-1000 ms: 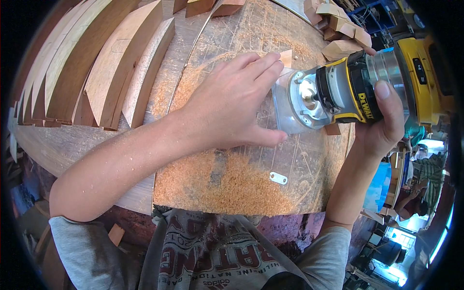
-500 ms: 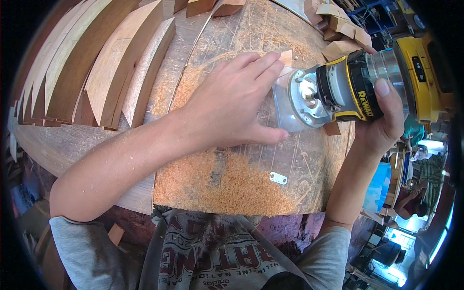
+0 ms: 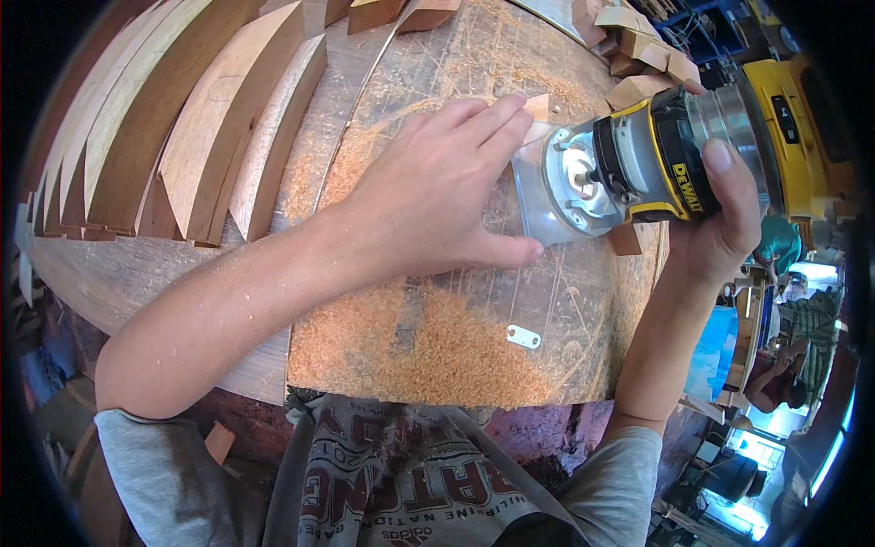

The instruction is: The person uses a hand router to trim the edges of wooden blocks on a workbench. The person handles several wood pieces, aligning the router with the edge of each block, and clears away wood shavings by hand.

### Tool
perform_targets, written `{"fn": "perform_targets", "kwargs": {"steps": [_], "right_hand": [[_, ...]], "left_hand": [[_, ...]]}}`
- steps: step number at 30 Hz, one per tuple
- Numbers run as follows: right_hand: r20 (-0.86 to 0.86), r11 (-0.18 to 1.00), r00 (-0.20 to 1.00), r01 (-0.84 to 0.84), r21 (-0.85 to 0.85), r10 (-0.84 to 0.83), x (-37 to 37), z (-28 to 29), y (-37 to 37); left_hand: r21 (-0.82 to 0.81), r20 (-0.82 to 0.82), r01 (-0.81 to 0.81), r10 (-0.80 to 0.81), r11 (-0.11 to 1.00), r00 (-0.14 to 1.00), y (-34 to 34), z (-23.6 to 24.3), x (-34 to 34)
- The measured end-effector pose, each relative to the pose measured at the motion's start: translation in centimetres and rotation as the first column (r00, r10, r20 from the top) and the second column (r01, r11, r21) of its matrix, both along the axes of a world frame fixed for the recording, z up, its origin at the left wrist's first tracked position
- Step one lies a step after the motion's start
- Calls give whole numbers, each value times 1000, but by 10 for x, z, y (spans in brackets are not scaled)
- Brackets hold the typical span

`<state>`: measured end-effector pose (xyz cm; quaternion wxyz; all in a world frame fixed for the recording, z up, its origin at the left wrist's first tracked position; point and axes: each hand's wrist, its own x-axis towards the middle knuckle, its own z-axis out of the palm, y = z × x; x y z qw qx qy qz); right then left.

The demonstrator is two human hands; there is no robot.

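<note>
The right of the hands (image 3: 717,235) grips a yellow-and-black, clear-based router (image 3: 670,150).

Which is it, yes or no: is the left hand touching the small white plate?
No, the small white plate lies on the bench with a clear gap between it and the left hand.

Curved boards (image 3: 219,118), piled wood blocks (image 3: 638,47), small pale plate (image 3: 523,337)

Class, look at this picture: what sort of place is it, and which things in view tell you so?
Most likely a woodworking shop: the right hand holds a yellow-and-black router, sawdust covers part of the worktop, and shaped wooden pieces stand in a row at left.
</note>
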<state>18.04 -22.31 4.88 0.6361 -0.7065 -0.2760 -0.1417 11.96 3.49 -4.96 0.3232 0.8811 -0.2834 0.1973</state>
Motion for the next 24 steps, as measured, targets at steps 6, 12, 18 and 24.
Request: {"fn": "perform_targets", "kwargs": {"steps": [6, 12, 18, 24], "right_hand": [[-65, 998, 997, -39, 44, 42, 2, -3, -7], [-74, 1000, 997, -8, 16, 10, -1, -1, -3], [-25, 997, 999, 30, -69, -32, 1, 0, 1], [-18, 996, 998, 51, -76, -53, 1, 0, -1]], "left_hand": [[-4, 3, 3, -3, 1000, 1000, 0, 0, 1], [8, 3, 6, -6, 1000, 1000, 0, 0, 1], [38, 13, -10, 10, 999, 1000, -2, -3, 1], [45, 11, -11, 10, 999, 1000, -2, -1, 1]]}}
